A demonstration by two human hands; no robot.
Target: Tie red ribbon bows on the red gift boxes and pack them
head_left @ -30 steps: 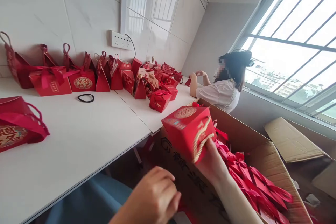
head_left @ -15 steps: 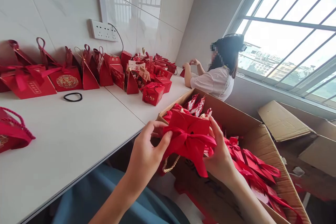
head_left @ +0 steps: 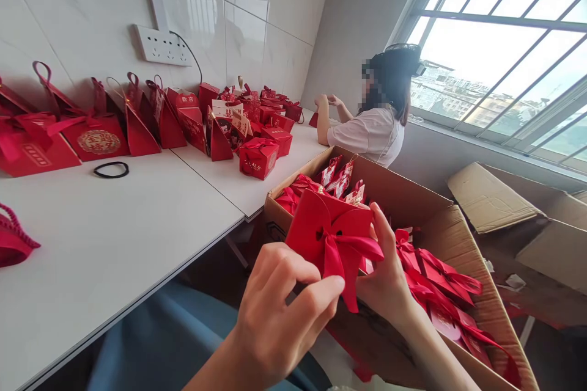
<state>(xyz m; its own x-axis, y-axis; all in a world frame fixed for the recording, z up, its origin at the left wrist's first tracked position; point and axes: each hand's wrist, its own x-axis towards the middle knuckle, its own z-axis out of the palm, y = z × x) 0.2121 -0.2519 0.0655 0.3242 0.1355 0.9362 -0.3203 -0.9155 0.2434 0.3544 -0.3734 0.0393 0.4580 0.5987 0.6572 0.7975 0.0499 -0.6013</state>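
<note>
A red gift box with a ribbon bow on its top is tilted up in front of me, over the near edge of an open carton. My right hand grips the box from its right side, thumb below and fingers behind. Closed in a pinch, my left hand has its fingertips on a lower part of the ribbon. Two dark slots show in the lid beside the bow. The underside of the box is hidden.
The cardboard carton holds several red boxes with ribbons. On the white table stand several red gift boxes, and a black hair tie lies there. A co-worker sits beyond. Another open carton is at right.
My left hand has let go of the left side of the box, moving down and right to pinch the ribbon. The bow's left loop no longer shows. The view has shifted slightly right.
</note>
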